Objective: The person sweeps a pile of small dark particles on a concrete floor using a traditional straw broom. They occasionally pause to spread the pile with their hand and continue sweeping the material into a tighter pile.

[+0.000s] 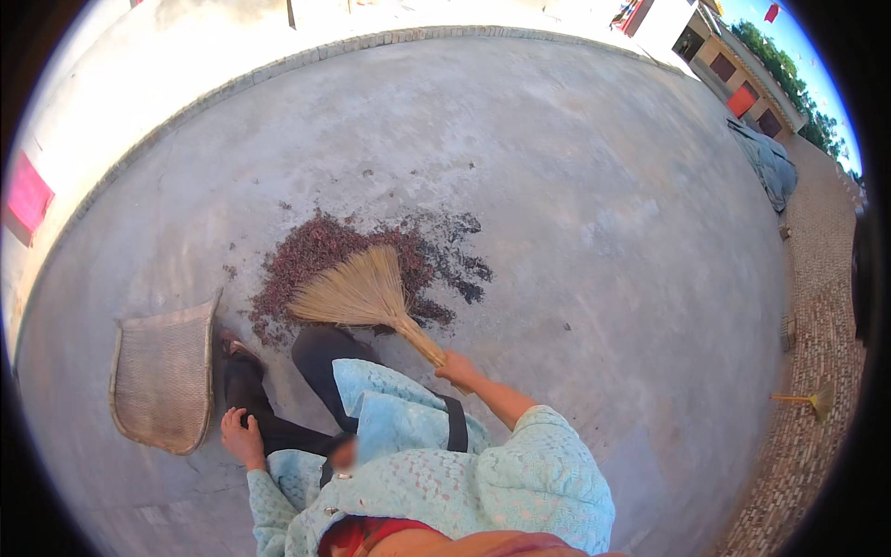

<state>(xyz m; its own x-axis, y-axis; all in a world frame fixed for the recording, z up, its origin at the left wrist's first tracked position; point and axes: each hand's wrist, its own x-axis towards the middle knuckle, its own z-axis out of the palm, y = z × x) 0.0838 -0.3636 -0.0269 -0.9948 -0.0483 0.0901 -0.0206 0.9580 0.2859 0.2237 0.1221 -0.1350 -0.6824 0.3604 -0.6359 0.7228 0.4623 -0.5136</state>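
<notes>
Straw broom (pixel 364 292) in our right hand (pixel 457 369), fingers closed round handle end, bristles spread over red-brown pile (pixel 320 249) on concrete floor (pixel 575 204). Our left hand (pixel 241 436) rests flat on dark trouser leg (pixel 269 422). Woven basket (pixel 162 376) lies just left of pile. Second broom (pixel 806 399) far right.

grey tarpaulin (pixel 768 162), small yellow broom (pixel 809 399), brick paving (pixel 821 306)

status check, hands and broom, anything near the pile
Right hand gripping straw broom, bristles on reddish-brown pile. Left hand resting on dark trouser leg. Woven basket tray left of pile.
</notes>
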